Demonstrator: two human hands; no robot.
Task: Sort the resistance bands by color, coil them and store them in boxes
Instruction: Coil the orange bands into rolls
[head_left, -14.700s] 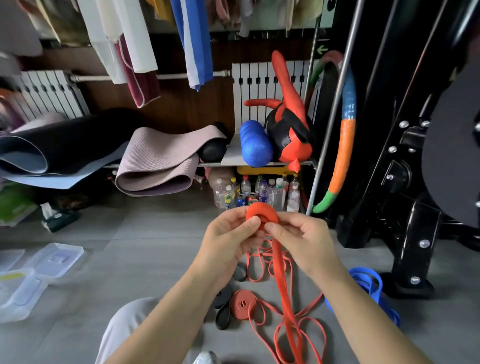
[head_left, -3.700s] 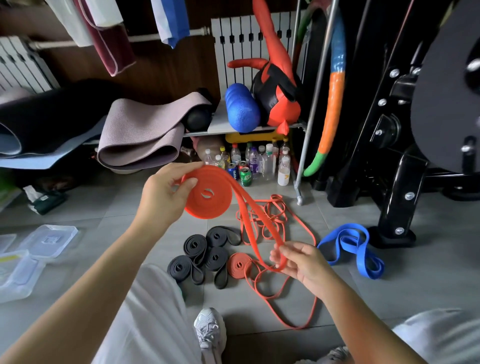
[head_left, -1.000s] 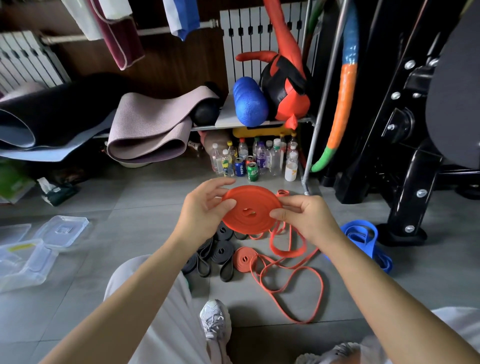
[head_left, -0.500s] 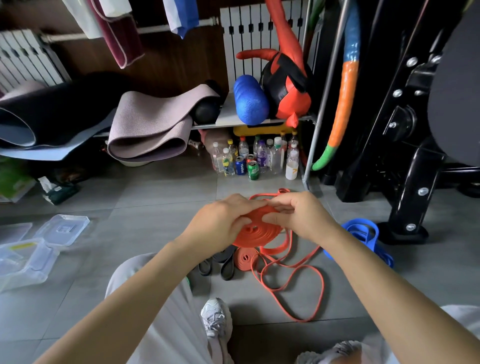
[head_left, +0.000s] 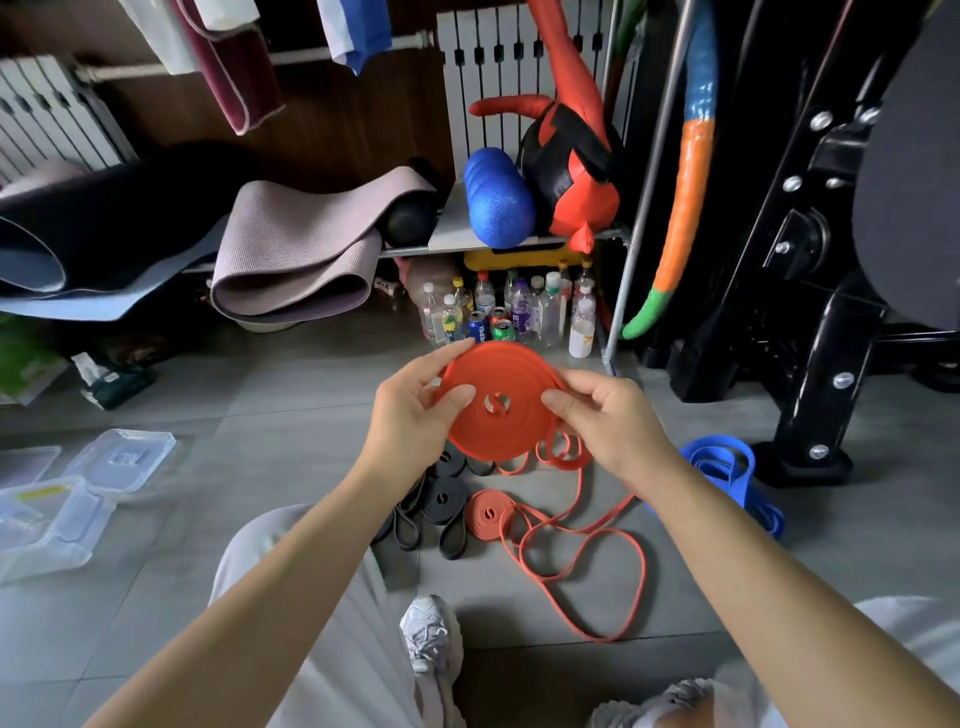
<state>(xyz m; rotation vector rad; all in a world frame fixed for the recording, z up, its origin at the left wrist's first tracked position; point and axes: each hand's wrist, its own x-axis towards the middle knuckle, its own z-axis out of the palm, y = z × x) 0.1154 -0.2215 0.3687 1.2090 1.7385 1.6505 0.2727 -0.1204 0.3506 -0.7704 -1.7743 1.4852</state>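
Observation:
I hold a flat orange coil (head_left: 511, 421) of resistance band in the air over the floor. My left hand (head_left: 410, 415) pinches its left rim and my right hand (head_left: 608, 421) pinches its right rim. A loose orange tail (head_left: 576, 525) hangs from the coil and loops over the tiles. A smaller orange coil (head_left: 487, 514) lies below, beside several coiled black bands (head_left: 444, 501). A blue band (head_left: 727, 475) lies bunched at the right.
Clear plastic boxes (head_left: 49, 525) and a lid (head_left: 122, 457) sit on the floor at the left. Bottles and cans (head_left: 506, 312) stand under a shelf (head_left: 524, 241) holding rolled mats and a blue roller. A black gym machine (head_left: 810, 312) stands at the right. My shoe (head_left: 428, 631) is near.
The coil was tipped down between both hands half a second ago; now it is turned flat toward me and raised slightly. Over the earlier frames it has grown as more band was wound on.

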